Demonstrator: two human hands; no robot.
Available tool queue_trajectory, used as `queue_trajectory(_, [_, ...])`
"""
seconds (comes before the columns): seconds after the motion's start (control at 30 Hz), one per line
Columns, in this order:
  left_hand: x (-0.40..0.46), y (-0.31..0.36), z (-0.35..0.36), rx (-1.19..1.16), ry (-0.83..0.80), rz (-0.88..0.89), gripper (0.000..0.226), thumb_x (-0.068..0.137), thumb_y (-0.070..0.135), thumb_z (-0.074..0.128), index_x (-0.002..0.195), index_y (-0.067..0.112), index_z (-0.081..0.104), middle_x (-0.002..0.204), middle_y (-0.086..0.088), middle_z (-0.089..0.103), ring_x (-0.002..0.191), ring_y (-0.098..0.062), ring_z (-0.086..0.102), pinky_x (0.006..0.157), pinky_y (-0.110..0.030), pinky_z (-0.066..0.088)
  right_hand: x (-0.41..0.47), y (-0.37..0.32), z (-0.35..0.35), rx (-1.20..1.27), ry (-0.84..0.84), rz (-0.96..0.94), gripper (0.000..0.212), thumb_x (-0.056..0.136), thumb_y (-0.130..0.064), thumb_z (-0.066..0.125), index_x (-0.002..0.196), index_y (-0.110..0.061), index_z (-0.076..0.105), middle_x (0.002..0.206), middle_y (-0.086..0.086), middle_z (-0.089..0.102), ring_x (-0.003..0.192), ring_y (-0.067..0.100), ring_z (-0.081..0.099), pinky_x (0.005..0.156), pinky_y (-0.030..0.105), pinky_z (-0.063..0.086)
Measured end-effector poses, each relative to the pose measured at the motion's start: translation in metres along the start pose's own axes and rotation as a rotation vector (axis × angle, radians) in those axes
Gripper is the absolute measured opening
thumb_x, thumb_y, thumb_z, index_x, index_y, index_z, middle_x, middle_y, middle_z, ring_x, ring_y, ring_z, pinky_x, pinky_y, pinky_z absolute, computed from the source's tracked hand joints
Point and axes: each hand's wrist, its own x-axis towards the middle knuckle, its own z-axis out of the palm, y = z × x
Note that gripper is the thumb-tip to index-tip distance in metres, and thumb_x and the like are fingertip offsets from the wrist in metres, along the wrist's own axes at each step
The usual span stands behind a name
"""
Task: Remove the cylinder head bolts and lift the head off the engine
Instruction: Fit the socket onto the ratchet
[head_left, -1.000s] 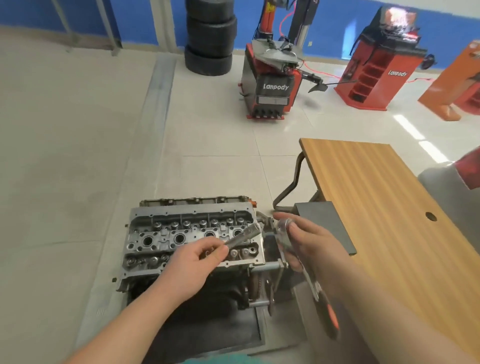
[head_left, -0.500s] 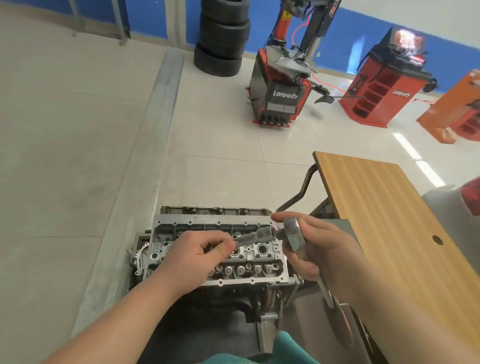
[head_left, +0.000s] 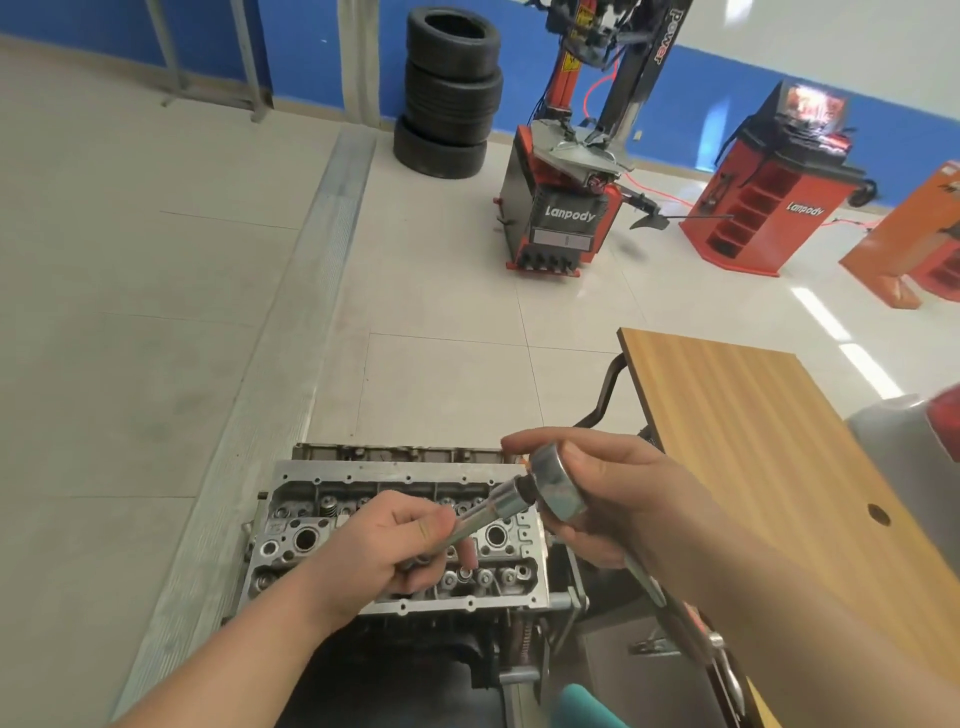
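The cylinder head (head_left: 395, 540) sits low on its engine, near and left of the wooden table (head_left: 769, 441). My right hand (head_left: 618, 499) grips the ratchet (head_left: 556, 488) and my left hand (head_left: 384, 551) pinches the extension (head_left: 483, 517) on its drive. I should seat it fully and squarely before loading any bolt.

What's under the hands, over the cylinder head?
The cylinder head, with open plug wells and valve gear. The left hand and socket extension cover its middle, so the bolts there cannot be seen.
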Motion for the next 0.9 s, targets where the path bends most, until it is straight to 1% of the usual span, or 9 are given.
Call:
queue_trajectory(0.07, [0.007,0.01,0.005,0.047,0.005,0.004,0.06,0.097,0.066,0.054,0.09,0.012,0.079,0.056,-0.009,0.048,0.049,-0.016,0.038,0.053,-0.021,0.035,-0.003,-0.005,-0.007,-0.076,0.02,0.025,0.036,0.103,-0.035,0.06,0.134,-0.02,0.071,0.088,0.017,0.063,0.064,0.022,0.049,0.048,0.022,0.036])
queue_trajectory(0.13, [0.015,0.018,0.01,0.117,0.032,0.017,0.058,0.096,0.068,0.053,0.085,0.016,0.077,0.057,-0.008,0.049,0.052,-0.017,0.04,0.057,-0.02,0.038,-0.006,-0.006,-0.014,-0.098,0.034,0.039,0.037,0.103,-0.038,0.061,0.135,-0.023,0.07,0.086,0.017,0.059,0.069,0.028,0.046,0.051,0.025,0.037])
queue_trajectory(0.23, [0.028,0.026,0.017,0.201,0.12,0.015,0.059,0.094,0.073,0.049,0.078,0.021,0.072,0.058,-0.002,0.051,0.055,-0.018,0.042,0.061,-0.022,0.039,-0.011,-0.003,-0.027,0.004,0.047,-0.012,0.041,0.105,-0.039,0.059,0.141,-0.022,0.065,0.08,0.017,0.057,0.055,0.022,0.046,0.051,0.03,0.035])
queue_trajectory(0.33, [0.045,0.029,0.021,0.238,0.183,-0.031,0.063,0.092,0.077,0.049,0.071,0.021,0.069,0.057,-0.001,0.053,0.054,-0.017,0.043,0.065,-0.026,0.043,-0.015,-0.007,-0.04,0.014,0.128,-0.005,0.04,0.102,-0.044,0.061,0.141,-0.032,0.064,0.097,0.022,0.068,0.06,0.024,0.06,0.06,0.037,0.047])
queue_trajectory(0.4, [0.055,0.028,0.026,0.137,0.189,-0.016,0.062,0.089,0.075,0.054,0.067,0.018,0.067,0.057,-0.004,0.051,0.052,-0.016,0.042,0.059,-0.022,0.041,-0.018,-0.015,-0.05,-0.133,0.186,0.02,0.039,0.097,-0.05,0.067,0.133,-0.035,0.069,0.104,0.017,0.075,0.067,0.026,0.065,0.066,0.039,0.054])
queue_trajectory(0.5, [0.066,0.021,0.034,-0.002,0.195,0.02,0.059,0.087,0.07,0.061,0.068,0.015,0.068,0.056,-0.007,0.051,0.049,-0.015,0.04,0.051,-0.021,0.034,-0.025,-0.026,-0.061,-0.388,0.191,-0.003,0.036,0.095,-0.055,0.07,0.125,-0.036,0.073,0.102,0.01,0.078,0.071,0.023,0.065,0.073,0.044,0.053])
queue_trajectory(0.67, [0.079,0.015,0.041,-0.003,0.202,0.058,0.069,0.079,0.084,0.065,0.069,0.015,0.069,0.057,-0.01,0.051,0.049,-0.016,0.041,0.05,-0.025,0.033,-0.027,-0.022,-0.06,-0.324,0.269,-0.025,0.024,0.096,-0.042,0.068,0.113,-0.028,0.076,0.095,0.02,0.073,0.067,0.027,0.057,0.068,0.045,0.044])
queue_trajectory(0.83, [0.085,0.007,0.048,0.09,0.208,0.104,0.053,0.105,0.055,0.05,0.076,0.017,0.073,0.068,-0.006,0.061,0.063,-0.016,0.055,0.062,-0.025,0.047,-0.035,-0.014,-0.057,-0.219,0.296,-0.011,0.013,0.106,-0.024,0.063,0.111,-0.02,0.074,0.093,0.019,0.073,0.062,0.025,0.053,0.057,0.033,0.043])
queue_trajectory(0.9, [0.087,0.004,0.054,0.154,0.273,0.112,0.053,0.111,0.052,0.044,0.079,0.023,0.074,0.07,0.003,0.063,0.068,-0.009,0.058,0.068,-0.017,0.049,-0.038,-0.012,-0.056,-0.076,0.292,0.028,0.015,0.108,-0.021,0.059,0.112,-0.015,0.073,0.096,0.023,0.072,0.06,0.024,0.053,0.055,0.033,0.043])
